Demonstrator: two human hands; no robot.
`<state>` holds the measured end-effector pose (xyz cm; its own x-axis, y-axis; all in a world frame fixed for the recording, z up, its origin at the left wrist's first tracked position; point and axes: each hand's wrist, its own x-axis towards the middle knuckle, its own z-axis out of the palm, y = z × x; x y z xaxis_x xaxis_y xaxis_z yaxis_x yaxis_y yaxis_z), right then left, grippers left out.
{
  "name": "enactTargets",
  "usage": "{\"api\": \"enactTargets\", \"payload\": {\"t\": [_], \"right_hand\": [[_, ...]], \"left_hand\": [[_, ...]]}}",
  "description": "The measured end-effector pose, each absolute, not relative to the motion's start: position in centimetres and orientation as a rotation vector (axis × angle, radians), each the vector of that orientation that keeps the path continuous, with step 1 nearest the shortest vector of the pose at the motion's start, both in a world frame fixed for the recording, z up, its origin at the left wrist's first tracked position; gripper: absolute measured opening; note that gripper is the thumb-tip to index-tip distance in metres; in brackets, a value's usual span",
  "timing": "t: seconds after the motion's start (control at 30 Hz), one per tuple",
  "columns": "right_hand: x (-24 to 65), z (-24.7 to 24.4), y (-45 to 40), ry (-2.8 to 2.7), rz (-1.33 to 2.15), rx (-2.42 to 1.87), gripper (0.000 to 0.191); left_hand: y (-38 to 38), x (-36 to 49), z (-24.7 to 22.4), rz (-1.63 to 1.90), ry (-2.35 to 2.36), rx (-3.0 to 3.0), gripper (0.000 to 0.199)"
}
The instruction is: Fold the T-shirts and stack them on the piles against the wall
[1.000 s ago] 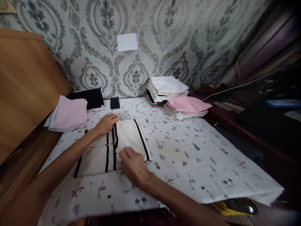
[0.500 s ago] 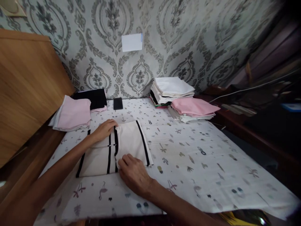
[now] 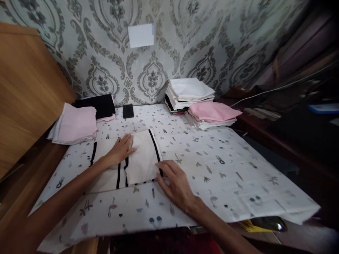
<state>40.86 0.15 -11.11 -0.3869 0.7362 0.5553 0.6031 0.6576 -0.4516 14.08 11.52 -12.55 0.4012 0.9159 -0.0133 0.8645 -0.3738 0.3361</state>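
Observation:
A cream cloth with black stripes [image 3: 143,155] lies partly folded on the patterned white sheet, its right part doubled over. My left hand [image 3: 120,150] rests flat on the cloth near the middle, fingers extended and thumb apart, at the edge of the folded part. At the cloth's lower right corner is my right hand [image 3: 176,181], its fingers apart and fingertips touching the black-striped edge. Neither hand is closed around the cloth.
Folded pink cloths [image 3: 78,123] and a black cloth [image 3: 102,106] lie at the back left, beside a dark phone [image 3: 128,111]. At the back right are a white stack [image 3: 190,90] and a pink-topped stack [image 3: 213,112]. A wooden panel [image 3: 29,91] stands left.
My left hand has flattened onto the cloth. My right hand has moved right, from the fold's inner edge to the outer corner, and its fingers have opened. The view has shifted slightly.

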Motion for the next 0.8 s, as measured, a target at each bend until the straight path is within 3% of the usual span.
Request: {"api": "enactTargets", "payload": {"t": [0.2,0.33,0.53,0.8], "right_hand": [[43.4,-12.4,0.5,-2.157,0.275,-1.255,0.051],[42.8,-12.7,0.5,-2.171,0.318,-1.305,0.059],[42.9,-13.4,0.5,-2.158,0.225,-1.234,0.033],[43.5,-13.5,0.4,-2.200,0.195,-1.277,0.023]], "left_hand": [[14.9,16.6,-10.4,0.506,1.420,2.492,0.053],[19.6,20.4,-10.1,0.518,1.433,2.482,0.035],[23.4,23.7,-11.9,0.472,1.502,2.444,0.014],[22.0,25.4,-12.9,0.525,1.612,2.458,0.016]]}}
